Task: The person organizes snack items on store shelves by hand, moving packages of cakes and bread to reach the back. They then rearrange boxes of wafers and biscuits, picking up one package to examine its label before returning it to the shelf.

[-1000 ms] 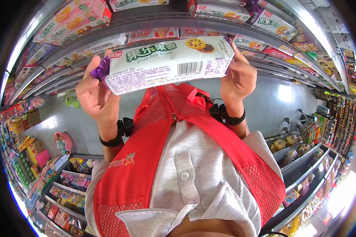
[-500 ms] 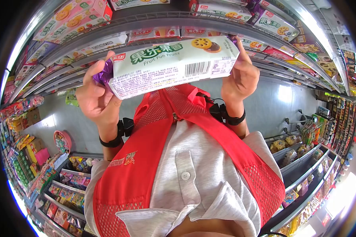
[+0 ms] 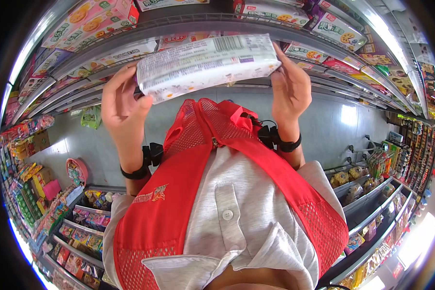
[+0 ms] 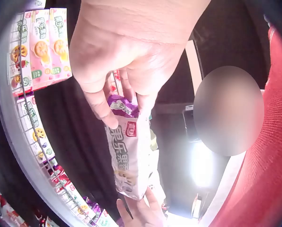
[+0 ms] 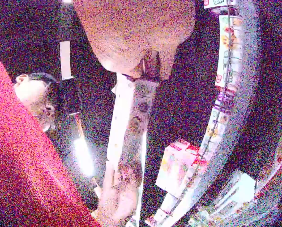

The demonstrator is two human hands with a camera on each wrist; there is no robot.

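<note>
Both hands grip a long white biscuit package [image 3: 208, 65] by its ends, in front of the shelves. The left hand [image 3: 123, 99] pinches its left end, with the thumb at the lower edge; the left wrist view shows that hand [image 4: 127, 52] on the purple wrapper end [image 4: 123, 106] of the package [image 4: 127, 158]. At the right end, the right hand [image 3: 291, 92] has its fingers on the end and edge. The barcode face and a patterned side face the head camera. The right wrist view is grainy, with the right hand [image 5: 141, 38] on the package [image 5: 131, 118].
Shelves with wire-fronted edges [image 3: 188, 21] hold rows of biscuit boxes [image 3: 89, 24] just beyond the package. Behind the person are more snack racks [image 3: 84, 217], a pink basket [image 3: 76, 171] and grey floor [image 3: 324, 116].
The package has rolled in the hands: the front with the large lettering has turned out of the head view, and the barcode face has moved up, with a patterned side now showing below it.
</note>
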